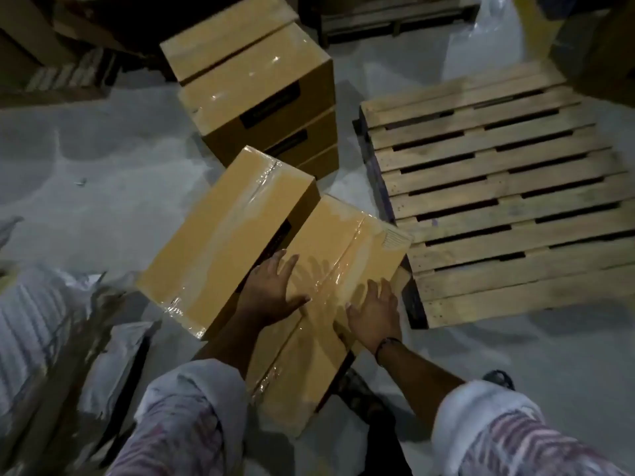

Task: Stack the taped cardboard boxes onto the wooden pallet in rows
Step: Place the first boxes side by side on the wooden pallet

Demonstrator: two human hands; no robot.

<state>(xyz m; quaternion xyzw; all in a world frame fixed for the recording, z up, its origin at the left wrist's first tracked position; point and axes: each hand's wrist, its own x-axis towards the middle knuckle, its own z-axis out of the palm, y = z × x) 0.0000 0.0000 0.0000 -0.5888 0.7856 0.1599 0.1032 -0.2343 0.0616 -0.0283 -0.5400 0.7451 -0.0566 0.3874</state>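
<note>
A taped cardboard box lies on the floor in front of me, its far corner close to the wooden pallet. My left hand lies flat on the box's left top edge, fingers straight. My right hand rests flat on its right side, fingers spread. A second taped box sits just left of it, raised higher. A stack of more taped boxes stands behind. The pallet's slats are bare.
Grey concrete floor spreads to the left. White sacks and wrapped bundles crowd the lower left. Another pallet and a pale plastic bag lie at the back. Dark cartons fill the top left.
</note>
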